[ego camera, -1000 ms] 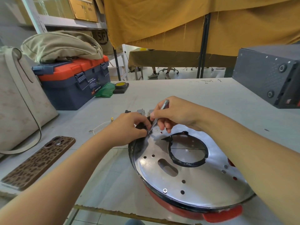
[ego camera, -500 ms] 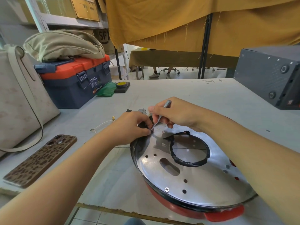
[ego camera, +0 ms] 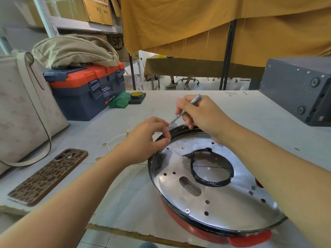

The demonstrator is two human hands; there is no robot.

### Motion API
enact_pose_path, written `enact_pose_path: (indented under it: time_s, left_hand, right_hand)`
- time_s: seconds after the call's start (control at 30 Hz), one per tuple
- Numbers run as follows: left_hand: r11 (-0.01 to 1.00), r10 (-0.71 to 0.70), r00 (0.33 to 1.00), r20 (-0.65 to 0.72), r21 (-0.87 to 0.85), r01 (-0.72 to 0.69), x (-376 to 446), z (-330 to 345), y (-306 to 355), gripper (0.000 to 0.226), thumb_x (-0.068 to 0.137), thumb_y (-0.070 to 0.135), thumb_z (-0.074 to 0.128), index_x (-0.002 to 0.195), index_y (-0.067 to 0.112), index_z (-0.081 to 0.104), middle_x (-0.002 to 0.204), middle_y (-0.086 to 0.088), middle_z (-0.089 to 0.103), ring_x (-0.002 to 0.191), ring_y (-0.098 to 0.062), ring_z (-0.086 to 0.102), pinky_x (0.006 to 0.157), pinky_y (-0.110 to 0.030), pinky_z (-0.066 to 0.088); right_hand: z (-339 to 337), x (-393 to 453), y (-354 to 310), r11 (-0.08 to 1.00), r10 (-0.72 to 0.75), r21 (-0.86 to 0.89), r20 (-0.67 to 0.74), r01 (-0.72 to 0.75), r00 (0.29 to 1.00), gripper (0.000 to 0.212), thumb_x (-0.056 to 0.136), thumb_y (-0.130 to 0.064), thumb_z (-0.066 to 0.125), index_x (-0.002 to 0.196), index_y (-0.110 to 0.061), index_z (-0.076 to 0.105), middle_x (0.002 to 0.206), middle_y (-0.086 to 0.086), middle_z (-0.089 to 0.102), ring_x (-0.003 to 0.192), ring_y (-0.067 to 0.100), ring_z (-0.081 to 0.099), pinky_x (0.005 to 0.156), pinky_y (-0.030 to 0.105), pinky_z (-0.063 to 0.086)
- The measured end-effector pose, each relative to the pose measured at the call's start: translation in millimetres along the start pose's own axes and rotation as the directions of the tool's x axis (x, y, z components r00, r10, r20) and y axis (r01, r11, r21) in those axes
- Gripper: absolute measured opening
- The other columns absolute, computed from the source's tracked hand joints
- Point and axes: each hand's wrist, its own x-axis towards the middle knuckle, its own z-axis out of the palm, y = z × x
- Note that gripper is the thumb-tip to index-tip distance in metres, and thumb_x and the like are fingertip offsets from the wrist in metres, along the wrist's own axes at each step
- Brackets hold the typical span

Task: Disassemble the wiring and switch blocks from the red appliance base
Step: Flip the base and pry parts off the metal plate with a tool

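Observation:
The red appliance base (ego camera: 211, 233) lies upside down on the table, topped by a shiny metal plate (ego camera: 220, 199) with a taped round opening (ego camera: 211, 167). My left hand (ego camera: 145, 140) pinches the black rim at the plate's far left edge. My right hand (ego camera: 200, 115) holds a thin silver screwdriver (ego camera: 186, 110) like a pen, tip down at a small grey switch block (ego camera: 172, 124) just beyond the rim. A loose white wire (ego camera: 114, 138) with brass terminals lies left of my left hand.
A leopard-print phone (ego camera: 48, 176) lies at the front left. A beige bag (ego camera: 19, 111) and a blue-and-orange toolbox (ego camera: 86, 90) stand at the left, with green cloth (ego camera: 120, 101) and a tape roll (ego camera: 137, 95) beside it. A dark grey box (ego camera: 300, 90) sits at the right.
My right hand lifted up and back from the plate with the screwdriver, whose tip now sits at the block beyond the rim. My left hand shifted slightly along the rim.

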Motion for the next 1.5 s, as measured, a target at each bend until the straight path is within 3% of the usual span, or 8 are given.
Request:
enact_pose_path:
  time_s: [0.1,0.27,0.43,0.57,0.7,0.83,1.37,1.5]
  left_hand:
    - [0.988,-0.051,0.987,-0.152,-0.149,0.028,-5,2,-1,0.01,0.088,0.017,0.06,0.083,0.026,0.062,0.106,0.012,0.064,0.093,0.0,0.057,0.081,-0.011,0.044]
    - [0.903,-0.245,0.939,-0.242,-0.408,0.13,-7,-11,-11,0.004,0.086,0.015,0.064,0.088,0.016,0.067,0.083,0.0,0.072,0.079,-0.013,0.067,0.078,-0.027,0.054]
    - [0.946,-0.241,0.953,-0.182,-0.264,0.189,-16,-27,-36,0.012,0.086,0.018,0.065,0.083,0.029,0.069,0.078,0.007,0.07,0.071,-0.006,0.065,0.068,-0.022,0.053]
    - [0.972,-0.228,0.969,-0.092,-0.072,0.221,-19,-30,-52,0.013,0.087,0.018,0.063,0.086,0.028,0.072,0.085,0.004,0.07,0.078,-0.011,0.063,0.072,-0.023,0.053]
    - [0.978,-0.201,0.979,0.008,0.063,0.2,-16,-21,-58,0.016,0.088,0.011,0.06,0.088,0.021,0.073,0.085,0.008,0.063,0.073,-0.001,0.056,0.061,-0.002,0.039]
    - [0.966,-0.211,0.977,0.033,0.158,0.203,-8,-11,-61,0.021,0.087,0.005,0.052,0.095,0.013,0.069,0.086,-0.001,0.064,0.077,-0.013,0.055,0.07,-0.017,0.044]
    - [0.962,-0.272,0.962,0.038,0.042,0.27,1,-2,-71,0.022,0.083,0.0,0.058,0.101,0.011,0.065,0.086,0.001,0.064,0.076,-0.01,0.056,0.074,-0.017,0.046]
    - [0.96,-0.276,0.961,0.003,0.035,0.276,-2,-6,-70,0.023,0.083,0.001,0.058,0.1,0.014,0.065,0.09,0.004,0.062,0.075,-0.007,0.054,0.063,-0.008,0.041]
  right_hand:
    - [0,3,-9,0.995,-0.049,-0.089,-0.051,0.044,0.997,0.036,0.101,-0.032,0.044,0.079,-0.011,0.063,0.054,-0.003,0.054,0.049,0.005,0.049,0.053,0.018,0.047]
    - [0,2,-29,0.994,-0.018,-0.106,0.116,0.03,0.993,0.035,0.101,-0.034,0.043,0.088,-0.01,0.064,0.068,0.01,0.069,0.055,0.019,0.064,0.061,0.027,0.055]
    - [2,-15,-28,0.976,0.066,-0.216,0.239,-0.013,0.969,0.028,0.098,-0.033,0.048,0.087,-0.014,0.065,0.076,0.014,0.071,0.07,0.028,0.071,0.07,0.034,0.059]
    - [4,-36,-19,0.881,0.082,-0.465,0.338,0.091,0.938,0.019,0.097,-0.035,0.048,0.088,-0.027,0.062,0.087,-0.004,0.068,0.081,0.01,0.066,0.078,0.028,0.054]
    - [6,-50,-17,0.767,0.129,-0.625,0.374,0.147,0.919,0.021,0.098,-0.038,0.045,0.093,-0.027,0.062,0.084,-0.004,0.066,0.076,0.009,0.058,0.069,0.024,0.045]
    - [7,-55,-15,0.749,0.133,-0.646,0.364,0.147,0.922,0.022,0.099,-0.037,0.043,0.099,-0.026,0.061,0.089,-0.002,0.066,0.079,0.009,0.057,0.071,0.026,0.045]
    - [6,-57,-9,0.768,0.107,-0.624,0.343,0.141,0.933,0.024,0.098,-0.039,0.042,0.1,-0.026,0.062,0.09,-0.01,0.063,0.082,0.006,0.057,0.072,0.025,0.047]
    - [5,-57,-9,0.778,0.102,-0.611,0.353,0.147,0.93,0.022,0.098,-0.038,0.043,0.097,-0.026,0.062,0.087,-0.009,0.063,0.08,0.007,0.057,0.07,0.022,0.044]
